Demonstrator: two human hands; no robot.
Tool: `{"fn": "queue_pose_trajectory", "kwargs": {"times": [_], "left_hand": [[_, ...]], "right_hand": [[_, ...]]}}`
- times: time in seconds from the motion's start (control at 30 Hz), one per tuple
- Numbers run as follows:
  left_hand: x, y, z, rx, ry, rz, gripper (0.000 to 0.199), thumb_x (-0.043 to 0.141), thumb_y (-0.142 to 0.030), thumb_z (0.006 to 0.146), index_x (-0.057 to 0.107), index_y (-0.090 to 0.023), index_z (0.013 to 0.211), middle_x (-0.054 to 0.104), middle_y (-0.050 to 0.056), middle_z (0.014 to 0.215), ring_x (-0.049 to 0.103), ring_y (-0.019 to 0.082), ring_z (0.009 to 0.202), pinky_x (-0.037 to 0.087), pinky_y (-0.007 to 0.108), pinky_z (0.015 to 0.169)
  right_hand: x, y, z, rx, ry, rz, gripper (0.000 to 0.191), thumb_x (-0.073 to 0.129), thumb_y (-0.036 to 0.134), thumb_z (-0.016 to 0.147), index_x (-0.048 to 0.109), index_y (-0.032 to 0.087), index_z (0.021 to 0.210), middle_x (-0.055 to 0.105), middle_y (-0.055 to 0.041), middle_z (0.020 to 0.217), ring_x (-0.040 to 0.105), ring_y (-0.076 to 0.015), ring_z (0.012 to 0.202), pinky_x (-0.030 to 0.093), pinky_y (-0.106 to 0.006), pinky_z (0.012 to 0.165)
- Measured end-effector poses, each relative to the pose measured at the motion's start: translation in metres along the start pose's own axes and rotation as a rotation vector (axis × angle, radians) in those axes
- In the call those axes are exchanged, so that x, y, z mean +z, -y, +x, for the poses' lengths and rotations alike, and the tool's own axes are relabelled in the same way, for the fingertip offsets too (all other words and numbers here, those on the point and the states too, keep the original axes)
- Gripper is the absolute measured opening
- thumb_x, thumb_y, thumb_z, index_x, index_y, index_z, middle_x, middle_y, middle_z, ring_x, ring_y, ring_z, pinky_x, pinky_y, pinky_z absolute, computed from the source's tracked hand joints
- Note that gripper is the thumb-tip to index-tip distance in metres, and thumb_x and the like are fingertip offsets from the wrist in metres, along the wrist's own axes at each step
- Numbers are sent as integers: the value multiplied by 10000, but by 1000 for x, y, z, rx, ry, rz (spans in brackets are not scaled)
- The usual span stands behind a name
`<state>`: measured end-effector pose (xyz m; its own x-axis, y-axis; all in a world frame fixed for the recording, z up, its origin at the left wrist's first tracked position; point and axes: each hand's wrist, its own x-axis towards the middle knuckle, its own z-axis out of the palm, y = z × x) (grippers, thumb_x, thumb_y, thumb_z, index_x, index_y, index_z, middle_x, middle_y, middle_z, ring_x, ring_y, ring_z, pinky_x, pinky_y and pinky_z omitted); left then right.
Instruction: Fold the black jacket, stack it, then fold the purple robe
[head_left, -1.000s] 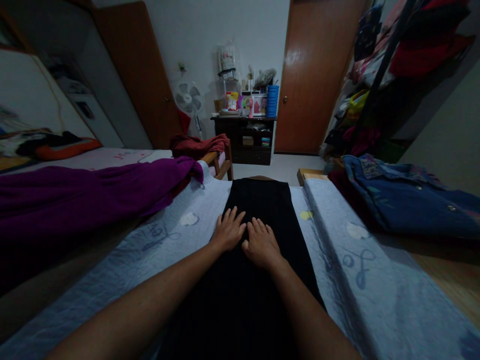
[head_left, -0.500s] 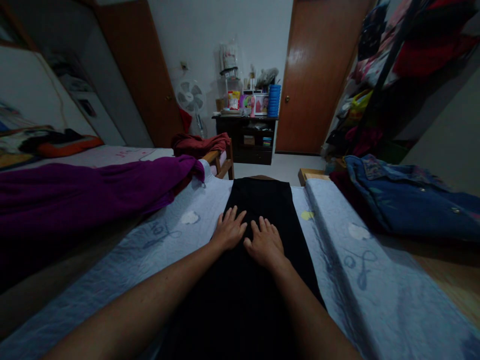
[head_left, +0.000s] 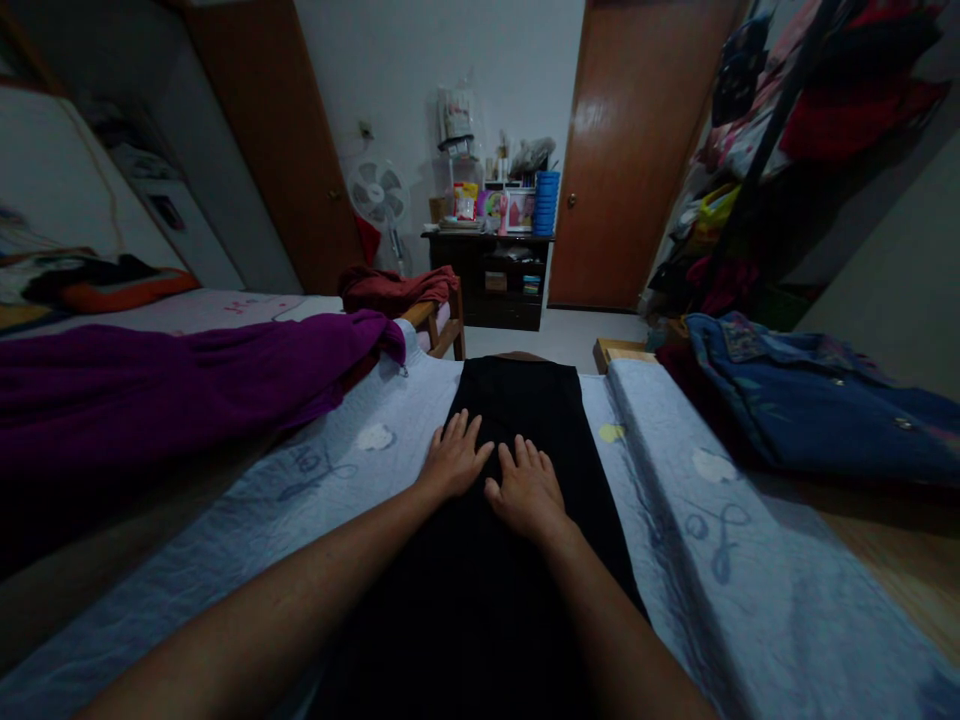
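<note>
A long black garment [head_left: 521, 395], perhaps folded trousers, lies lengthwise in front of me on a pale blue patterned bed cover [head_left: 375, 470]. My left hand [head_left: 453, 458] rests palm down near the garment's left edge, fingers spread and pointing away from me. Close beside it, my right hand [head_left: 527, 485] lies flat on the middle of the garment, its fingers stretched out too. Neither hand grips the cloth. The near part of the garment runs down between my forearms, too dark to show any detail.
On the left lies a purple cloth [head_left: 195, 385], with a reddish cloth [head_left: 397, 288] beyond it. Folded blue denim clothing [head_left: 817, 400] sits at the right. A dark cabinet [head_left: 486, 290], a standing fan [head_left: 377, 195] and a wooden door [head_left: 611, 160] are at the back.
My left hand's fingers have shifted slightly, while both hands stay flat on the black garment. The view has moved a little; nothing has been picked up.
</note>
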<state>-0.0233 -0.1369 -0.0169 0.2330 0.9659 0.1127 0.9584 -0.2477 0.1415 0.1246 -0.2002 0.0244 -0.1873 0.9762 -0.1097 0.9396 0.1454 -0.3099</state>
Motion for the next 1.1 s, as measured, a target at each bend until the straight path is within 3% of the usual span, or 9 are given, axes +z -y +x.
{"fn": "queue_pose_trajectory", "kwargs": {"times": [0.4,0.7,0.83,0.97,1.03,1.1], "left_hand": [[7,18,58,-50,-23,-40,746,268,-600,934,197,-124,1504,273,180,1544,234,277,1435,240,466,1123],[8,33,91,-110,33,-60,668,199,-569,949,305,-161,1467,286,146,1547,237,269,1434,219,507,1122],[7,32,94,-138,8,-68,613,215,-520,960,343,-170,1447,329,138,1530,269,273,1419,225,527,1117],[1,24,86,-158,-150,-18,542,325,-420,950,396,-143,1411,406,158,1482,320,294,1387,251,531,1111],[-5,17,77,-124,-229,8,513,405,-322,917,411,-143,1397,386,150,1494,308,283,1394,246,504,1127],[-12,9,62,-37,-222,-16,504,438,-229,882,435,-157,1380,368,120,1511,291,258,1408,240,467,1145]], "right_hand": [[1,0,1,3,-14,5,701,393,485,885,311,132,1485,198,-179,1566,150,-317,1447,109,-458,1140],[-1,0,0,8,-4,22,700,386,492,886,309,141,1488,198,-160,1571,151,-312,1448,111,-461,1146],[0,0,0,4,-18,37,703,390,494,882,321,136,1483,209,-173,1565,156,-317,1446,120,-462,1145],[0,0,0,3,-21,39,704,393,492,878,320,140,1483,211,-171,1565,160,-312,1446,118,-459,1146],[-1,0,0,3,-19,36,703,389,492,880,317,141,1484,206,-167,1567,157,-309,1447,116,-458,1147],[-1,0,0,7,-9,32,710,387,488,881,304,129,1488,201,-168,1568,156,-305,1447,116,-454,1148]]}}
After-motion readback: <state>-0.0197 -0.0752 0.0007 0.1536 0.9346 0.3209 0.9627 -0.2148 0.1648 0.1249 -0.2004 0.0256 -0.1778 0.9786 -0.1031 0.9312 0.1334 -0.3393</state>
